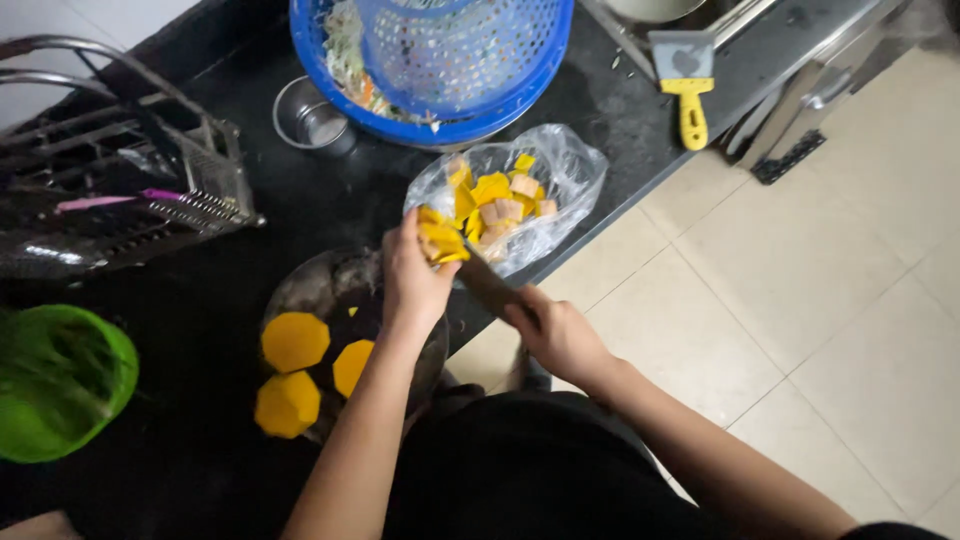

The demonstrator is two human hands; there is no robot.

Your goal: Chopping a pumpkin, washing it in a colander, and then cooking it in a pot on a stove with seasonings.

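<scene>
**Yellow pieces carried on a knife blade**

Over the near edge of the black desk point(250, 210), my two hands meet beside a clear plastic bag point(560, 170). My left hand point(412, 285) has its fingers closed on a small heap of yellow peel pieces point(441, 238) and presses them against the blade of a knife point(487, 282). My right hand point(555, 335) is clenched around the handle of this knife; the blade points far and left, toward the bag. The heap is just at the near left rim of the bag, touching it or almost touching, I cannot tell which.

Inside the bag lie more yellow and pale orange scraps point(500, 200). Near and left of my left hand is a round dark tray point(330, 280), and on it rest three peeled yellow chunks point(295, 342) with flat cut sides, close together.

Far from the hands stands a blue plastic basket point(450, 60) with shredded vegetables inside, and a small steel cup point(310, 118) is just beside it on the left. A metal dish rack point(120, 190) is at the far left, and a green bowl point(60, 380) is at the near left. A scraper with a yellow handle point(688, 90) lies at the far right. On the right is a pale tiled floor point(800, 280).
</scene>
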